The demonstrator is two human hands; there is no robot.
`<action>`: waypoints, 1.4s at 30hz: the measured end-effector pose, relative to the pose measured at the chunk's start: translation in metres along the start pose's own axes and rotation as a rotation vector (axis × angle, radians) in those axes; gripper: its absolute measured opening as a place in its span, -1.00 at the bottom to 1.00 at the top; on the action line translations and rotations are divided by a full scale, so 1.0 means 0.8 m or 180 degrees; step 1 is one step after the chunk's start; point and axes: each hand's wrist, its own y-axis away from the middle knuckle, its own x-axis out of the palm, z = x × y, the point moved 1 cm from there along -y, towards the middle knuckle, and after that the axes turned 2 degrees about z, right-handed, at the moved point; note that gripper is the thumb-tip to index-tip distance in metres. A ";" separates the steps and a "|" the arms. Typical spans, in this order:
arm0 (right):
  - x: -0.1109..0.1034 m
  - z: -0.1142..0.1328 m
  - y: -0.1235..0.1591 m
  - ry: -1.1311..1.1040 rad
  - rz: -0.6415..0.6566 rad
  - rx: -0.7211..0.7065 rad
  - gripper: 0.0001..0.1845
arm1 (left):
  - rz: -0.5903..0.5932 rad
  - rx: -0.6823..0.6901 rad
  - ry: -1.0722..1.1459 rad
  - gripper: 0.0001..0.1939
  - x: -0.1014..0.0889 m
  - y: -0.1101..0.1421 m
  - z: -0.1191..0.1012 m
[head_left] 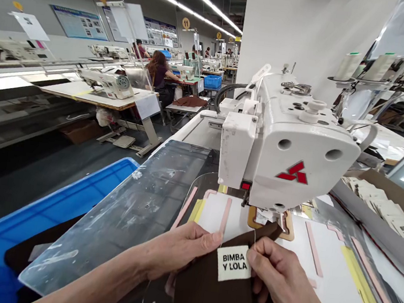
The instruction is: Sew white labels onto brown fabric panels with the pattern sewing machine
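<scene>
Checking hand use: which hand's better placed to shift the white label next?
Likely the right hand: its fingers sit on the edge of the BIMBA Y LOLA label, while the left hand holds the brown fabric.

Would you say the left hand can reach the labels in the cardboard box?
Probably not readily: the left hand is gripping the brown fabric, and the right hand and sewing machine head lie in its way.
</scene>
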 end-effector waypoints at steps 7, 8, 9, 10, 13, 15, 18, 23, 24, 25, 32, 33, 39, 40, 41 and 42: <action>0.003 0.002 0.001 -0.0078 -0.0100 0.0051 -0.51 | 0.0152 -0.0093 -0.0032 -0.53 0.002 0.002 0.000; 0.004 0.003 0.002 -0.0083 -0.0121 0.0037 -0.49 | 0.0163 -0.0106 -0.0055 -0.54 0.003 0.002 0.000; 0.005 0.003 0.003 -0.0091 -0.0142 0.0012 -0.47 | 0.0170 -0.0110 -0.0086 -0.55 0.005 0.002 0.001; 0.006 0.003 0.004 -0.0106 -0.0159 -0.0017 -0.46 | 0.0178 -0.0106 -0.0120 -0.56 0.006 0.002 0.002; 0.010 0.003 0.006 -0.0121 -0.0158 -0.0073 -0.45 | 0.0237 -0.0065 -0.0204 -0.61 0.007 0.003 0.004; 0.011 0.002 0.007 -0.0109 -0.0125 -0.0064 -0.45 | 0.0318 -0.0034 -0.0223 -0.65 0.004 0.004 0.004; 0.012 0.002 0.007 -0.0100 -0.0061 -0.0086 -0.46 | 0.0476 -0.0029 -0.0206 -0.70 -0.002 0.004 0.003; 0.010 0.000 0.006 -0.0119 -0.0072 -0.0092 -0.45 | 0.0607 -0.0142 -0.0124 -0.65 -0.007 0.004 0.003; 0.010 -0.001 0.006 -0.0114 -0.0074 -0.0102 -0.44 | 0.0620 -0.0143 -0.0106 -0.64 -0.006 0.004 0.003; 0.010 -0.002 0.005 -0.0106 -0.0065 -0.0114 -0.44 | 0.0625 -0.0131 -0.0090 -0.63 -0.006 0.004 0.004; 0.012 -0.011 -0.001 -0.0079 0.0027 -0.0091 -0.44 | 0.0531 -0.0002 -0.0193 -0.63 -0.005 0.004 0.005; 0.013 -0.011 -0.001 -0.0086 0.0048 -0.0096 -0.44 | 0.0502 -0.0004 -0.0214 -0.62 -0.006 0.005 0.006; 0.014 -0.010 -0.002 -0.0092 0.0037 -0.0036 -0.41 | 0.0359 0.0060 -0.0178 -0.53 -0.008 0.004 0.007; 0.015 -0.010 -0.002 -0.0100 0.0032 -0.0034 -0.40 | 0.0325 0.0088 -0.0166 -0.52 -0.008 0.003 0.007; 0.015 -0.010 -0.001 -0.0107 0.0031 -0.0043 -0.40 | 0.0290 0.0112 -0.0159 -0.51 -0.008 0.003 0.006; 0.016 -0.009 -0.001 -0.0109 0.0030 -0.0059 -0.41 | 0.0258 0.0129 -0.0162 -0.50 -0.007 0.002 0.006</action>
